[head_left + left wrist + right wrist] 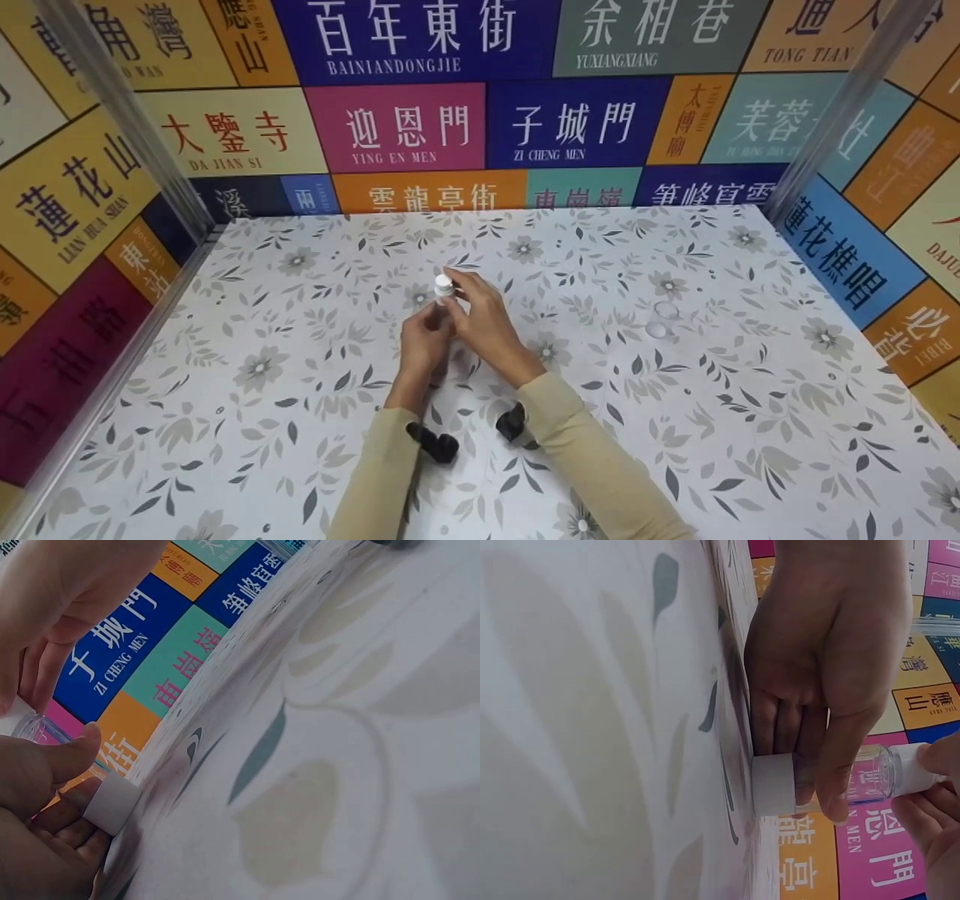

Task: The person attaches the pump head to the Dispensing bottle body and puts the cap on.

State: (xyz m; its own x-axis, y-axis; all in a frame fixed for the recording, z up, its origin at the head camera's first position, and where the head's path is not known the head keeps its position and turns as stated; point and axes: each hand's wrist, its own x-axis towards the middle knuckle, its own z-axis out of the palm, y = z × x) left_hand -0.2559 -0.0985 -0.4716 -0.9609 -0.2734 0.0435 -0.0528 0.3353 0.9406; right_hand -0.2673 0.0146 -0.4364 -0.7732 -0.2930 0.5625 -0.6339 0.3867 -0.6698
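A small clear bottle (870, 771) with a white base (774, 785) and a white top piece (443, 284) stands upright at the table's middle. My left hand (424, 339) grips its lower clear part, thumb and fingers around it just above the base. The fingers of my right hand (487, 316) pinch the white top piece, seen at the right edge of the right wrist view. In the left wrist view the white base (112, 804) touches or nearly touches the table, below the left fingers. Part of the bottle is hidden behind the hands in the head view.
Two small round clear pieces (657, 330) lie on the floral-patterned table (300, 450), right of the hands. Colourful panels with Chinese lettering (396, 124) border the back and sides. A dark wrist mount (438, 444) sits on each sleeve's inner side.
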